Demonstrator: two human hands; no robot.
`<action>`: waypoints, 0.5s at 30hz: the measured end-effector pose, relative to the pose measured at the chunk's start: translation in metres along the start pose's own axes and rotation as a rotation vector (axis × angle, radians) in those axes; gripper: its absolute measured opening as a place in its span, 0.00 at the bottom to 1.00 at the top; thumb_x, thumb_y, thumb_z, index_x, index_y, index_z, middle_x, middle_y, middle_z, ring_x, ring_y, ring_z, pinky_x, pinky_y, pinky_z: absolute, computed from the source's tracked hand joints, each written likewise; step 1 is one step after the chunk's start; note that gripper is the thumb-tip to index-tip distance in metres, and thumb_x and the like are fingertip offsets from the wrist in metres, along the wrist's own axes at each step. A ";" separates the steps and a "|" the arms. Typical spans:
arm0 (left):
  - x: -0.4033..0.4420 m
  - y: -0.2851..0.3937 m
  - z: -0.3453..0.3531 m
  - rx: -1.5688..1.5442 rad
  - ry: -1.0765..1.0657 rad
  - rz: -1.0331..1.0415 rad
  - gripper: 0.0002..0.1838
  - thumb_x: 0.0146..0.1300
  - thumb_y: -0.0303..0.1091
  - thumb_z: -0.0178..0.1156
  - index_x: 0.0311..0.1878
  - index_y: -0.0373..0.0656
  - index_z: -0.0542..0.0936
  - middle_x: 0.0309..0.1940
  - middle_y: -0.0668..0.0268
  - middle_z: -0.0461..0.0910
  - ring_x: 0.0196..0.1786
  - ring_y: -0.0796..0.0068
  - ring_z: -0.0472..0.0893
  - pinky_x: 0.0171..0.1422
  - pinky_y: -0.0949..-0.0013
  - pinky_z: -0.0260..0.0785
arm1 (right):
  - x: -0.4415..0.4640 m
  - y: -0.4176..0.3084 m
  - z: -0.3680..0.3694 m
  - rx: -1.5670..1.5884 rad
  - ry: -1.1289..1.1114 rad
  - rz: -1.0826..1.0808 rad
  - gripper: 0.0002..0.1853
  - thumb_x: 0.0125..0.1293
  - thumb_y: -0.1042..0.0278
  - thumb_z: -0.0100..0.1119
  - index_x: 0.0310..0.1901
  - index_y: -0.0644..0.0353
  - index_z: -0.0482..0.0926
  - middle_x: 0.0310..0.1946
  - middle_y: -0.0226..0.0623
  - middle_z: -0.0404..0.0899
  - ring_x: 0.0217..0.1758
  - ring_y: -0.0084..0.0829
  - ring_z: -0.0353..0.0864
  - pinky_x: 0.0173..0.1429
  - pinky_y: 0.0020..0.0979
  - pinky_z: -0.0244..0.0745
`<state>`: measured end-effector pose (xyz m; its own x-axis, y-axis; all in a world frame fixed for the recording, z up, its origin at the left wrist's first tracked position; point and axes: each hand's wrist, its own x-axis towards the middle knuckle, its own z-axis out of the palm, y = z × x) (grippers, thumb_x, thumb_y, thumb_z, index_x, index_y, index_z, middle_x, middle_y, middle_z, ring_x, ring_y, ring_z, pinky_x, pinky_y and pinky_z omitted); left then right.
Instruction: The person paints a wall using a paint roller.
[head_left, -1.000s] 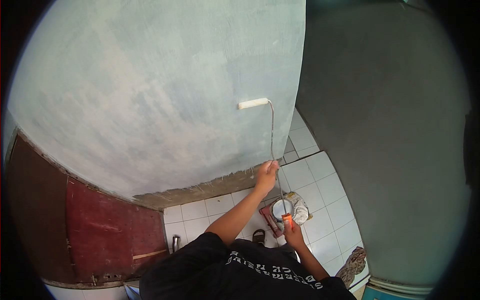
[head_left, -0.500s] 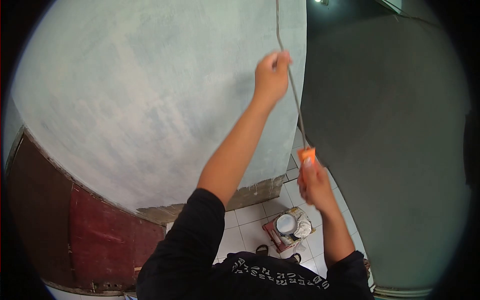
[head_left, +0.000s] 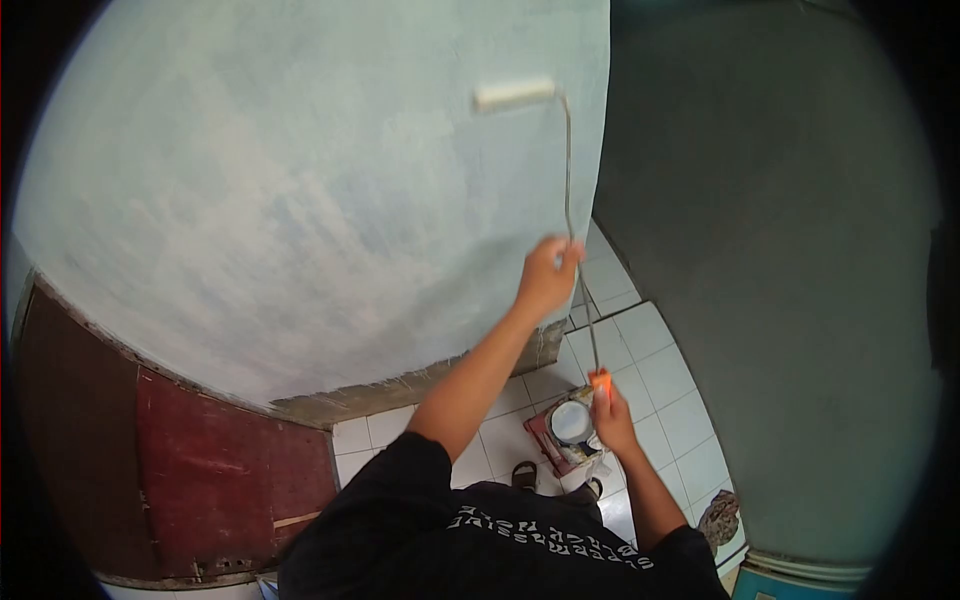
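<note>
A white paint roller (head_left: 515,94), slightly blurred, is against the pale, patchily painted wall (head_left: 300,200) near its right edge. Its long thin metal rod runs down to an orange handle (head_left: 601,381). My left hand (head_left: 551,275) is closed round the rod partway along. Lower and to the right, my right hand (head_left: 613,418) grips the orange handle. Beyond that hand, a round container of white paint (head_left: 571,423) stands on a red stool (head_left: 545,440) on the floor, partly hidden by the hand.
A dark grey-green wall (head_left: 780,280) rises on the right. Dark red panels (head_left: 220,460) stand at the lower left. White tiles (head_left: 650,360) cover the floor, and a crumpled patterned cloth (head_left: 719,518) lies at the lower right. My sandalled feet (head_left: 524,474) are beside the stool.
The roller went up out of view, with both hands raised, then came back down into view. It now sits higher on the wall than in the earliest frame, as do both hands.
</note>
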<state>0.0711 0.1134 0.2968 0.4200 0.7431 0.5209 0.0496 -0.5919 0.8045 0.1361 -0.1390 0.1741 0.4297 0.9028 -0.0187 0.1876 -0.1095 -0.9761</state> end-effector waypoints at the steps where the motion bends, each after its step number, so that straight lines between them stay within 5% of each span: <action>1: -0.032 -0.019 0.012 0.005 -0.025 -0.084 0.13 0.72 0.39 0.58 0.37 0.40 0.84 0.38 0.55 0.83 0.42 0.60 0.83 0.50 0.62 0.74 | -0.020 0.025 -0.004 -0.096 -0.023 0.099 0.25 0.81 0.50 0.43 0.64 0.62 0.75 0.31 0.33 0.78 0.32 0.23 0.76 0.39 0.31 0.72; 3: -0.092 -0.067 0.040 0.002 -0.113 -0.254 0.13 0.72 0.39 0.58 0.37 0.39 0.84 0.38 0.55 0.83 0.42 0.59 0.83 0.49 0.62 0.74 | -0.057 0.078 -0.001 -0.070 0.018 0.086 0.24 0.81 0.47 0.44 0.61 0.60 0.76 0.24 0.23 0.69 0.26 0.16 0.68 0.32 0.25 0.66; 9: -0.215 -0.185 0.120 -0.015 -0.211 -0.734 0.15 0.74 0.40 0.55 0.38 0.41 0.85 0.41 0.53 0.86 0.45 0.56 0.85 0.50 0.59 0.74 | -0.109 0.141 -0.020 -0.245 -0.060 0.436 0.27 0.79 0.43 0.45 0.49 0.63 0.80 0.27 0.36 0.79 0.31 0.26 0.78 0.39 0.34 0.74; 12: -0.223 -0.215 0.141 0.001 -0.195 -0.850 0.16 0.75 0.41 0.52 0.38 0.43 0.86 0.42 0.53 0.87 0.47 0.55 0.85 0.51 0.58 0.74 | -0.104 0.141 -0.014 -0.389 -0.030 0.539 0.29 0.78 0.41 0.45 0.50 0.64 0.80 0.41 0.61 0.84 0.53 0.61 0.82 0.54 0.49 0.76; 13: -0.221 -0.219 0.140 0.061 -0.257 -0.874 0.17 0.75 0.42 0.52 0.39 0.45 0.87 0.41 0.55 0.87 0.47 0.55 0.85 0.52 0.57 0.74 | -0.105 0.153 -0.013 -0.392 -0.034 0.545 0.29 0.78 0.41 0.45 0.50 0.64 0.80 0.41 0.61 0.84 0.53 0.61 0.82 0.54 0.49 0.76; 15: -0.223 -0.221 0.135 0.119 -0.322 -0.906 0.18 0.75 0.43 0.51 0.39 0.46 0.87 0.41 0.56 0.88 0.47 0.55 0.85 0.52 0.56 0.74 | -0.106 0.164 -0.004 -0.303 -0.021 0.539 0.31 0.78 0.38 0.43 0.48 0.65 0.80 0.33 0.49 0.83 0.39 0.45 0.85 0.46 0.43 0.76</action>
<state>0.0887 0.0361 -0.0357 0.4044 0.8227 -0.3995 0.5606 0.1221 0.8190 0.1252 -0.2544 0.0167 0.5171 0.6953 -0.4991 0.1932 -0.6629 -0.7233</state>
